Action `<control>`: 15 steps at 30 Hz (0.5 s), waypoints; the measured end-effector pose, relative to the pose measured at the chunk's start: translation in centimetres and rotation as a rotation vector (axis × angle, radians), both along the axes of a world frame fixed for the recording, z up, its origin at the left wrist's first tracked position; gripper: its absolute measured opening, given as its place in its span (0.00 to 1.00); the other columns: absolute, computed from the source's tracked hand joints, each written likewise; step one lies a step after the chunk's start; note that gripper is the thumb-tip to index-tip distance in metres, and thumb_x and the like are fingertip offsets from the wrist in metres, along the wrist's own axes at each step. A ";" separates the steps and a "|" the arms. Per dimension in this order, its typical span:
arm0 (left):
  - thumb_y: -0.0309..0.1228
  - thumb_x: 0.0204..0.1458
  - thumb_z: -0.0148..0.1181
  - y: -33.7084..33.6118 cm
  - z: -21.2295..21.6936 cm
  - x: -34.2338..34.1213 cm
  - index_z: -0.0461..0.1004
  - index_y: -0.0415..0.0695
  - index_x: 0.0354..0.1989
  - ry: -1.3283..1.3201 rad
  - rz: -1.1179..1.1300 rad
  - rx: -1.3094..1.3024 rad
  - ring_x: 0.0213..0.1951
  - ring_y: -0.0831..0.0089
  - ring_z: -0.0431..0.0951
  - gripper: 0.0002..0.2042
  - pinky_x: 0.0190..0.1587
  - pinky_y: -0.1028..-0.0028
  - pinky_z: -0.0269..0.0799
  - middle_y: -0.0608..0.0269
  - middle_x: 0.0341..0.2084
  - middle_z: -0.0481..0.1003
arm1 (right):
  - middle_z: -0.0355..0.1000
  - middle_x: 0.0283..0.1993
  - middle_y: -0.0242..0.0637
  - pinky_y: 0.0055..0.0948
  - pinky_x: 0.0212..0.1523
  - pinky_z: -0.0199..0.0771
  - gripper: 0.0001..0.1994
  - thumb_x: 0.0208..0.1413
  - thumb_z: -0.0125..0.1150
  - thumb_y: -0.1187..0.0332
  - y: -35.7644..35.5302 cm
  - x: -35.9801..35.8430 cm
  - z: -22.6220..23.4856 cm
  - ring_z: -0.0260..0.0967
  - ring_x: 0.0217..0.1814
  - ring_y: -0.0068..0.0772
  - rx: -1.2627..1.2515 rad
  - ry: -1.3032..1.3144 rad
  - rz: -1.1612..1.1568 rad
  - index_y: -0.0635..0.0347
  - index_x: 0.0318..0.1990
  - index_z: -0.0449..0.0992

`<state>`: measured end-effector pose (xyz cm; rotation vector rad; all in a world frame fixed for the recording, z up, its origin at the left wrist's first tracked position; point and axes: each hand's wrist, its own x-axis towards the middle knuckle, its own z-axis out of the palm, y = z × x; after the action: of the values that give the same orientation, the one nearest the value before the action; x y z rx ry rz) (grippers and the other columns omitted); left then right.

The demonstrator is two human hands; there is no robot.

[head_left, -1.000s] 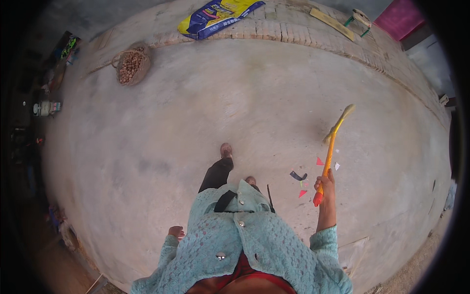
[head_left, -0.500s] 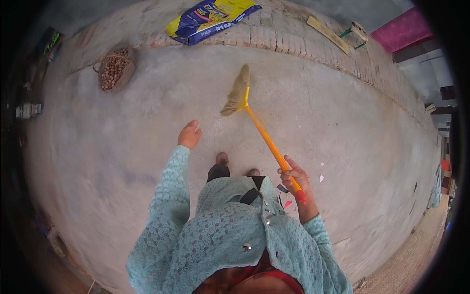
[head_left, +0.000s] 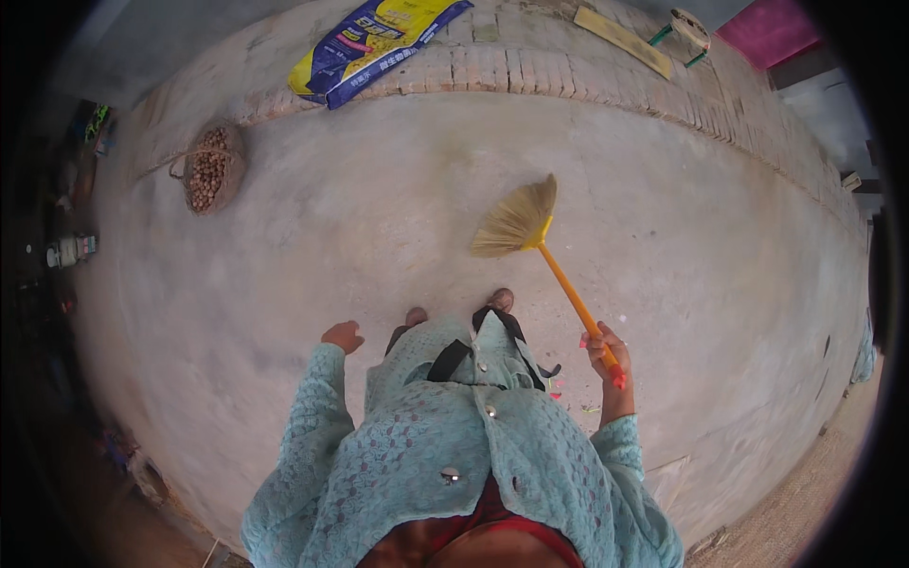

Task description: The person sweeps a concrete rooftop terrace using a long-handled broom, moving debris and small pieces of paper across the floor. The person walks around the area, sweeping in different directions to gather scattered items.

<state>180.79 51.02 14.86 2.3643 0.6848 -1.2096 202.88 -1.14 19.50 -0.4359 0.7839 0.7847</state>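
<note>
My right hand [head_left: 606, 350] is closed around the top end of a broom's orange handle, just below the red tip. The broom [head_left: 568, 289] slants away to the upper left, and its fan of straw bristles [head_left: 517, 220] spreads over the concrete floor ahead of my feet. Whether the bristles touch the floor is hard to tell. My left hand [head_left: 343, 337] hangs at my left side, holding nothing, its fingers loosely bent and the thumb apart. Small pink and red scraps [head_left: 556, 389] lie on the floor near my right side.
A wicker basket [head_left: 232, 185] of round brown things, perhaps walnuts, stands far left. A blue and yellow sack [head_left: 365, 52] lies on the raised brick edge [head_left: 492, 71]. Beyond, to the right, are a wooden plank [head_left: 620, 40] and a small stool [head_left: 689, 33].
The broom head has swung right and nearer, its bristles now fanned toward the view. My left hand has dropped back toward my body. My right foot has come forward.
</note>
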 end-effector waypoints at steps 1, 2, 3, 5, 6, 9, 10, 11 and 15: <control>0.41 0.40 0.55 -0.6 -1.4 -1.4 0.68 0.46 0.41 0.011 0.016 -0.036 0.43 0.59 0.68 0.19 0.45 0.65 0.64 0.53 0.38 0.70 | 0.60 0.31 0.56 0.13 0.16 0.67 0.16 0.45 0.45 0.81 -2.3 0.4 0.9 0.59 0.18 0.21 -0.011 0.003 -0.022 0.57 0.43 0.57; 0.42 0.40 0.55 -1.3 -2.6 -2.4 0.68 0.45 0.39 -0.005 0.086 -0.076 0.42 0.58 0.69 0.19 0.44 0.66 0.64 0.52 0.37 0.70 | 0.61 0.30 0.55 0.12 0.16 0.67 0.15 0.46 0.45 0.80 -4.3 0.8 1.8 0.59 0.18 0.20 -0.022 0.001 -0.046 0.58 0.43 0.57; 0.42 0.40 0.55 -1.8 -3.3 -2.5 0.69 0.45 0.38 -0.028 0.154 -0.112 0.42 0.58 0.69 0.19 0.44 0.66 0.64 0.52 0.36 0.71 | 0.61 0.30 0.53 0.12 0.16 0.67 0.14 0.46 0.45 0.80 -5.9 1.2 2.6 0.59 0.18 0.20 -0.061 -0.012 -0.048 0.58 0.42 0.58; 0.42 0.40 0.55 -2.8 -3.7 -1.0 0.69 0.44 0.38 -0.065 0.308 -0.140 0.41 0.58 0.70 0.19 0.44 0.67 0.65 0.51 0.35 0.71 | 0.61 0.29 0.50 0.11 0.16 0.67 0.13 0.47 0.46 0.79 -8.3 2.4 4.4 0.59 0.18 0.18 -0.135 -0.042 -0.048 0.58 0.42 0.58; 0.43 0.40 0.55 -3.1 -3.8 -0.4 0.70 0.44 0.37 -0.083 0.382 -0.153 0.40 0.58 0.70 0.19 0.44 0.67 0.65 0.51 0.34 0.72 | 0.61 0.29 0.48 0.10 0.16 0.67 0.13 0.47 0.47 0.79 -8.8 2.9 5.4 0.59 0.18 0.18 -0.181 -0.062 -0.072 0.58 0.42 0.59; 0.36 0.43 0.54 -3.5 -3.4 3.0 0.68 0.41 0.38 -0.325 0.309 -0.098 0.25 0.71 0.73 0.15 0.31 0.74 0.68 0.59 0.22 0.73 | 0.60 0.27 0.38 0.08 0.16 0.64 0.18 0.46 0.49 0.80 -8.1 4.4 8.1 0.56 0.18 0.14 -0.285 -0.133 -0.115 0.54 0.45 0.57; 0.35 0.44 0.54 -3.6 -2.1 4.7 0.68 0.41 0.38 -0.359 0.305 -0.074 0.25 0.72 0.72 0.15 0.31 0.74 0.68 0.60 0.22 0.73 | 0.59 0.27 0.36 0.08 0.16 0.63 0.20 0.46 0.49 0.80 -7.6 4.8 8.3 0.55 0.18 0.14 -0.294 -0.155 -0.126 0.53 0.47 0.56; 0.35 0.44 0.54 -3.3 -2.1 5.6 0.68 0.41 0.38 -0.381 0.349 -0.089 0.25 0.73 0.72 0.15 0.30 0.75 0.67 0.61 0.21 0.72 | 0.59 0.26 0.35 0.08 0.16 0.62 0.22 0.46 0.49 0.80 -7.0 5.2 8.6 0.55 0.18 0.14 -0.302 -0.176 -0.136 0.52 0.48 0.55; 0.38 0.43 0.54 -2.1 -1.8 7.2 0.68 0.42 0.38 -0.360 0.473 -0.125 0.30 0.68 0.72 0.16 0.35 0.72 0.67 0.58 0.25 0.72 | 0.56 0.25 0.32 0.09 0.15 0.59 0.31 0.44 0.47 0.83 -3.5 7.7 9.9 0.53 0.18 0.14 -0.240 -0.239 -0.099 0.45 0.56 0.47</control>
<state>187.96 48.87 13.08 2.0730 0.9391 -0.5906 210.55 -4.69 29.39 -0.6874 0.6714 0.5358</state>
